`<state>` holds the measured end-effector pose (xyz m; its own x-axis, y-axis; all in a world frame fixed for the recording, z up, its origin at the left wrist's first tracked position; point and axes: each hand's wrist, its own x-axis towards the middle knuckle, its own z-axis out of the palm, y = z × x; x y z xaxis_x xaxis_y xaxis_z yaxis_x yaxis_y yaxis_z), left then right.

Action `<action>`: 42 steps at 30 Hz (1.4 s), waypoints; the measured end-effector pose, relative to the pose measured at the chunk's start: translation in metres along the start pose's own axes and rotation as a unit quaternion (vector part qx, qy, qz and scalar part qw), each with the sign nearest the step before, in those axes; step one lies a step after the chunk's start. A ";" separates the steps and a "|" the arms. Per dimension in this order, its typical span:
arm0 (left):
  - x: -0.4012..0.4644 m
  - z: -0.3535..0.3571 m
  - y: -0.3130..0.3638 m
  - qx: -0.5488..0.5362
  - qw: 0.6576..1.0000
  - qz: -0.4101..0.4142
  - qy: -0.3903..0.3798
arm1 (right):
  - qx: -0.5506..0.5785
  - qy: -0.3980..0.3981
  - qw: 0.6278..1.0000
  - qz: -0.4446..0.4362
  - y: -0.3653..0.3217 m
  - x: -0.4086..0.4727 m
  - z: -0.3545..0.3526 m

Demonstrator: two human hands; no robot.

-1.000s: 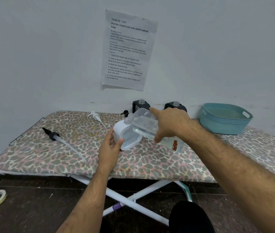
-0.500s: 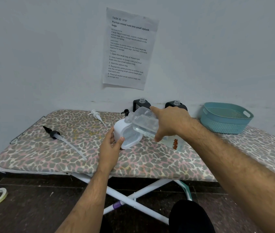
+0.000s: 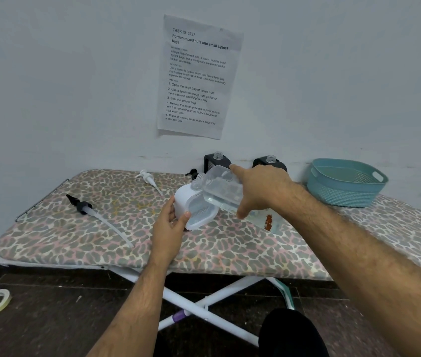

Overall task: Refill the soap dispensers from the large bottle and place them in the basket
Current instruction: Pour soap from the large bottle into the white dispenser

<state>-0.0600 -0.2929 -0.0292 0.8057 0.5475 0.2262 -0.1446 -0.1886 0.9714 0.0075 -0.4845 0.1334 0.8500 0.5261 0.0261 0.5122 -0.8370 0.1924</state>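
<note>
- Head view: I see the right hand [image 3: 261, 188] wrapped around a clear large bottle [image 3: 223, 190], tipped so its mouth meets the open neck of a white soap dispenser [image 3: 191, 203] standing on a leopard-print ironing board [image 3: 101, 240].
- Head view: the left hand [image 3: 169, 224] grips the white dispenser's near side, thumb on its front, steadying it.
- Head view: compared with a second ago almost nothing has moved; the bottle keeps the same tilt and both hands hold as before. I judge the pour into this dispenser is under way and not yet finished.
- Head view: the bottle's body lies across the right palm, index finger stretched along its top, thumb below; its base end near the wrist shows a small reddish mark.
- Head view: two black dispensers [image 3: 217, 162] [image 3: 270, 163] stand uncapped against the wall behind the hands.
- Head view: a black pump head [image 3: 83, 207] with its long tube lies on the board to the left, a white pump head [image 3: 149, 177] farther back.
- Head view: the teal basket [image 3: 345, 185] sits on the board well to the right, with nothing visible in it.
</note>
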 end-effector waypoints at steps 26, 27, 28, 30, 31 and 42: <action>-0.003 0.000 0.004 0.006 1.000 -0.002 -0.005 | 0.003 0.006 1.000 -0.003 0.000 0.001 0.001; -0.003 0.000 0.004 0.006 1.000 -0.001 -0.006 | 0.003 0.005 1.000 -0.003 0.000 0.001 0.001; -0.003 0.000 0.004 0.005 1.000 -0.001 -0.006 | 0.002 0.005 1.000 -0.003 0.000 0.001 0.000; -0.003 0.000 0.004 0.005 1.000 -0.001 -0.006 | 0.001 0.006 1.000 -0.003 0.000 0.001 0.001; -0.003 0.000 0.004 0.006 1.000 -0.002 -0.006 | 0.001 0.006 1.000 -0.004 0.000 0.002 0.001; -0.002 0.000 0.004 0.021 1.000 0.002 -0.003 | -0.001 0.005 1.000 -0.004 0.001 0.004 0.003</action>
<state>-0.0619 -0.2951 -0.0260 0.8083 0.5422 0.2292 -0.1230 -0.2253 0.9665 0.0119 -0.4838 0.1309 0.8448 0.5339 0.0346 0.5184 -0.8329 0.1937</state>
